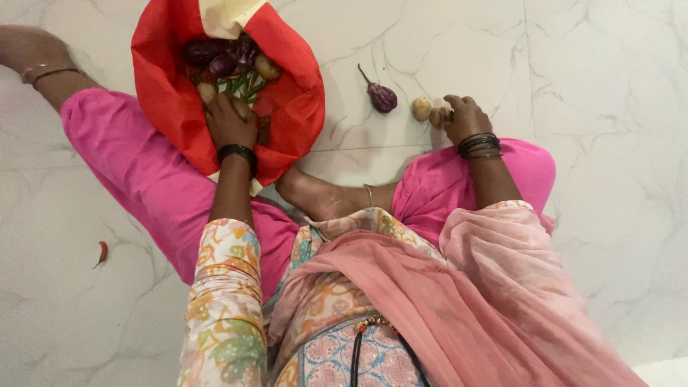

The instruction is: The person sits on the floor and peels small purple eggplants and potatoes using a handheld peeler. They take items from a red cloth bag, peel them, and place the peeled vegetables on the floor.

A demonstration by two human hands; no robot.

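Person is sitting on a white marble floor (588, 86), legs in pink trousers. Left hand (231, 118) is reaching into an open red bag (168, 93), fingers curled down among the vegetables (229, 61) inside: dark eggplants, pale potatoes, green beans. Whether it is gripping one, cannot tell. Right hand (464, 116) is resting on the floor, fingers closing on a potato (438, 117). A second potato (421, 108) is lying just beside it; a small eggplant (381, 95) is lying near. A red chili (102, 252) is lying well apart, far left.
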